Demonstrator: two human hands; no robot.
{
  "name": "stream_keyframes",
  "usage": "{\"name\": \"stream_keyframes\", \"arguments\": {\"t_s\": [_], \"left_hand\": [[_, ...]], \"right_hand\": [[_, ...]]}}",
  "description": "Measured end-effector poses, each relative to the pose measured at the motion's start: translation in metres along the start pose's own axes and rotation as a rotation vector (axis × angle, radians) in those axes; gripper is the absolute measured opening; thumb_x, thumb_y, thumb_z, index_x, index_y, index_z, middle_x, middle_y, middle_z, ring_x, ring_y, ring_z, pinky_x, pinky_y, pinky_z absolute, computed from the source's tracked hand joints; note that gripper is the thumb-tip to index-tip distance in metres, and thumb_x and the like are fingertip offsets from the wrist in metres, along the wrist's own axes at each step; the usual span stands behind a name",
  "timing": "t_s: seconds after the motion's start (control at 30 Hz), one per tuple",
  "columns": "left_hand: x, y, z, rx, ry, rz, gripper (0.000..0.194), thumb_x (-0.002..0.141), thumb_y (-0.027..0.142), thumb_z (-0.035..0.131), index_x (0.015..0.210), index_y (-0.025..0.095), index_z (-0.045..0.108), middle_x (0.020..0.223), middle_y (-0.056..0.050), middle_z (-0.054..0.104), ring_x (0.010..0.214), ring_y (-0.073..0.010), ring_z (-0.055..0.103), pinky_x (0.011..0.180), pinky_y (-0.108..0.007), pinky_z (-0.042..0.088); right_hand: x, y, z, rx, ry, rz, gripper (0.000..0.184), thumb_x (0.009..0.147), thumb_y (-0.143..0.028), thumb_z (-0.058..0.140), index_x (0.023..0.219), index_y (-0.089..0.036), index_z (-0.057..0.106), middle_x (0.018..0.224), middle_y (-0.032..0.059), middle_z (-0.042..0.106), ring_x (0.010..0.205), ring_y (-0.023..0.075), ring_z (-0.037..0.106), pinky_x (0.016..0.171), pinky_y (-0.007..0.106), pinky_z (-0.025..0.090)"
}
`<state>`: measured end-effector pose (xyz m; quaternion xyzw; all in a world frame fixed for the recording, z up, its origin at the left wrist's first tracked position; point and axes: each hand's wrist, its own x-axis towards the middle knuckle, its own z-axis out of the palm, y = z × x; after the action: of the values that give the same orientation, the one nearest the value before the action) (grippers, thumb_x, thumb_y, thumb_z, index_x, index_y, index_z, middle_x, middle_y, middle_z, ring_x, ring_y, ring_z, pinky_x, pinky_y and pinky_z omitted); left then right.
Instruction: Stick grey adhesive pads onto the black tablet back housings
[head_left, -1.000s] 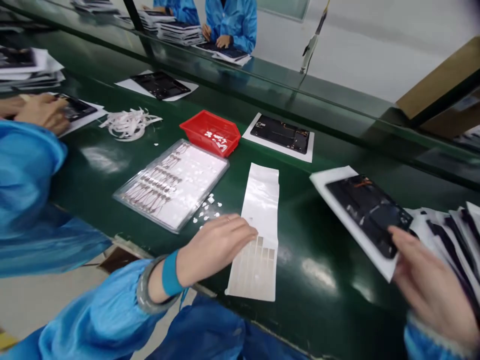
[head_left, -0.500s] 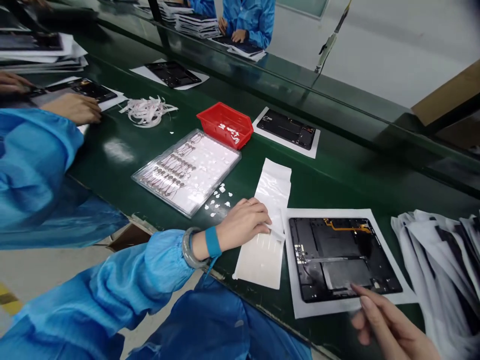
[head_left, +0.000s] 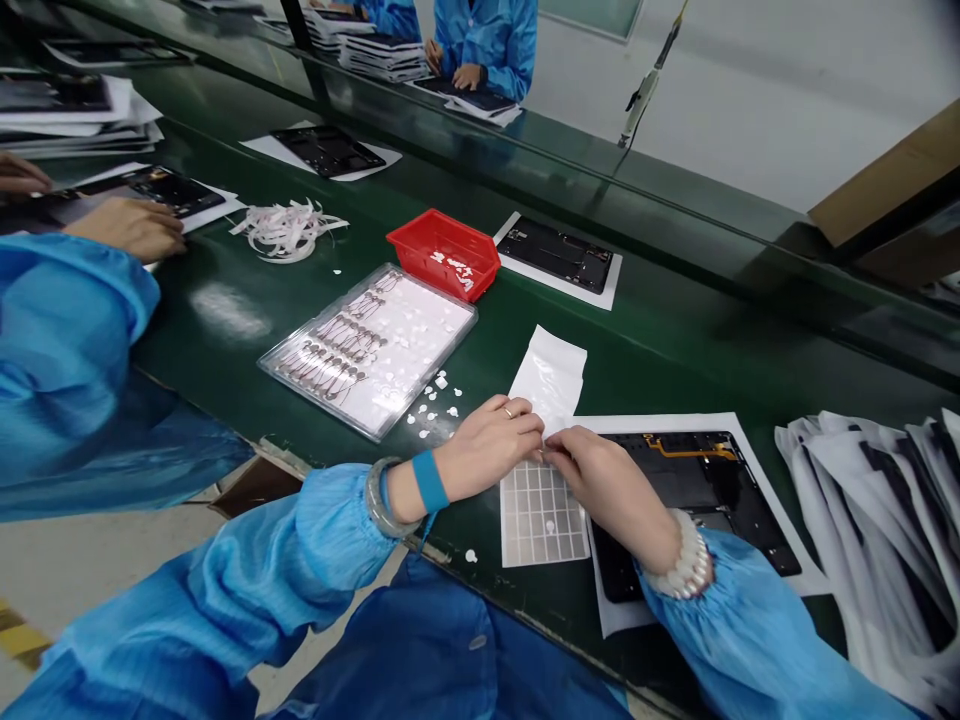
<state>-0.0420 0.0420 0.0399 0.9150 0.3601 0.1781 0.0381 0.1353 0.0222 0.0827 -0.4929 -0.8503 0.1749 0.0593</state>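
A sheet of adhesive pads [head_left: 545,520] with a grid of small pieces lies at the front of the bench, its white backing [head_left: 553,372] stretching away behind. My left hand [head_left: 491,440] is closed on the sheet where grid and backing meet. Against those fingertips, my right hand [head_left: 611,490] pinches with thumb and forefinger; whatever lies between them is too small to make out. Under my right forearm is an opened black tablet housing [head_left: 679,480] with an orange flex cable, resting on a white sheet [head_left: 720,425]. The forearm covers part of it.
Left of my hands, a clear tray [head_left: 420,330] holds small wired round parts, with loose white bits beside it. Behind stand a red bin [head_left: 442,250] and another tablet housing [head_left: 559,250]. White sleeves [head_left: 862,530] pile up right. A co-worker's hand [head_left: 135,228] works at left.
My right hand has come from the tablet housing to the adhesive sheet, meeting my left hand. The sheet's near part has shifted right, now showing its grid and overlapping the housing's white sheet.
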Motion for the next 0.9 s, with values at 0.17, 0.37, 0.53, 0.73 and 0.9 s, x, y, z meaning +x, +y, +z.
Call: {"name": "stream_keyframes", "arguments": {"t_s": [0.17, 0.37, 0.53, 0.73, 0.9], "left_hand": [[-0.003, -0.003, -0.011, -0.052, -0.038, -0.008, 0.025, 0.09, 0.04, 0.056, 0.086, 0.015, 0.06, 0.091, 0.0, 0.064, 0.097, -0.0173, 0.051, 0.083, -0.031, 0.031], [0.0, 0.025, -0.037, -0.293, 0.039, -0.147, 0.038, 0.087, 0.047, 0.058, 0.111, 0.017, 0.057, 0.109, -0.004, 0.061, 0.103, -0.0214, 0.05, 0.084, -0.034, 0.034], [0.016, 0.054, -0.031, -0.592, -0.032, -0.193, 0.016, 0.089, 0.033, 0.059, 0.085, 0.018, 0.06, 0.084, 0.003, 0.064, 0.086, -0.0148, 0.056, 0.079, -0.03, 0.038], [0.027, 0.059, -0.02, -0.645, -0.079, -0.175, 0.015, 0.088, 0.018, 0.055, 0.074, 0.019, 0.06, 0.072, 0.006, 0.063, 0.078, -0.0121, 0.057, 0.075, -0.027, 0.038], [0.03, 0.059, -0.018, -0.582, -0.144, -0.145, 0.02, 0.09, 0.021, 0.052, 0.071, 0.018, 0.059, 0.07, 0.004, 0.062, 0.079, -0.0136, 0.056, 0.072, -0.028, 0.037]], "right_hand": [[-0.005, 0.001, -0.001, 0.1, 0.071, 0.018, 0.016, 0.089, -0.023, 0.045, 0.079, -0.019, 0.057, 0.079, 0.0043, 0.061, 0.068, 0.0154, 0.057, 0.063, 0.028, 0.043], [-0.039, 0.007, -0.015, 0.941, 0.223, 0.44, 0.027, 0.081, -0.045, 0.06, 0.079, -0.018, 0.058, 0.061, -0.0017, 0.054, 0.054, 0.0093, 0.048, 0.051, 0.022, 0.04], [-0.058, 0.006, -0.013, 1.248, 0.23, 0.585, 0.032, 0.074, -0.047, 0.068, 0.075, -0.016, 0.06, 0.056, -0.0026, 0.053, 0.052, 0.0072, 0.044, 0.05, 0.02, 0.037], [-0.071, 0.024, -0.005, 1.004, 0.234, 0.593, 0.034, 0.077, -0.05, 0.063, 0.086, -0.017, 0.065, 0.062, -0.0001, 0.057, 0.057, 0.0111, 0.049, 0.055, 0.024, 0.041], [-0.07, 0.036, -0.006, 0.742, 0.224, 0.39, 0.025, 0.08, -0.045, 0.06, 0.082, -0.021, 0.065, 0.086, 0.005, 0.063, 0.077, 0.017, 0.058, 0.068, 0.029, 0.046]]}}
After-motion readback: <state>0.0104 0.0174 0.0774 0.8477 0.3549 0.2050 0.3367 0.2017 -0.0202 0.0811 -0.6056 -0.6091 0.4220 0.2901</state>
